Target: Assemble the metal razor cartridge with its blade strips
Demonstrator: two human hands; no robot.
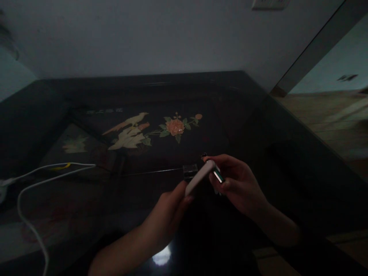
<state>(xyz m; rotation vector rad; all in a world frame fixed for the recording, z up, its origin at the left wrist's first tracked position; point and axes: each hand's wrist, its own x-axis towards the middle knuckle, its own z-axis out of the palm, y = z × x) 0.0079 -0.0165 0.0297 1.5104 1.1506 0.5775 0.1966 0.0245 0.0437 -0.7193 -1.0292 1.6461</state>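
Note:
My left hand [169, 209] is closed on the lower end of a slim white slab with rounded corners [199, 178]. It is seen nearly edge-on and tilted up to the right, so I cannot tell its exact kind. At the slab's upper end, my right hand [240, 184] pinches a small green piece with a bright white strip [218, 176] between thumb and fingers. Something small and dark [204, 155] shows by the right fingertips. Just behind the slab, a small dark rectangular object [189, 169] appears on the tabletop, partly covered by it.
A dark glossy table [244, 115] carries a bird and flower inlay [175, 126]. White cable [31, 226] loops at the left, with a yellow tie [61, 167] near it. A pale wall [138, 38] stands behind; wooden floor [322, 119] lies to the right. The light is dim.

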